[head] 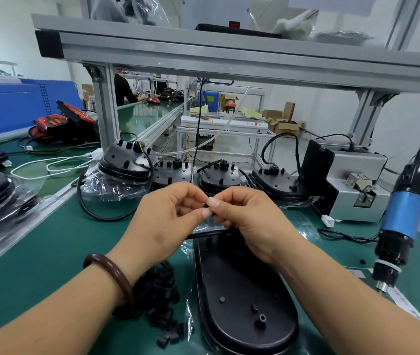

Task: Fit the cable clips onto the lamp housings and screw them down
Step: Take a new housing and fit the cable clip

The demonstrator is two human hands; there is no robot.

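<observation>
Thumb and forefinger of the left hand (168,216) and the right hand (250,221) together pinch one small black cable clip (206,205), above the far end of the black lamp housing (242,298). Loose clips (162,298) lie heaped just left of it.

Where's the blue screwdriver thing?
The blue screwdriver hangs at the right edge of the head view, to the right of the right hand and just in front of the grey metal box.

Left hand (165,219) meets right hand (252,221), fingers (193,193) seemingly pinching.
</observation>
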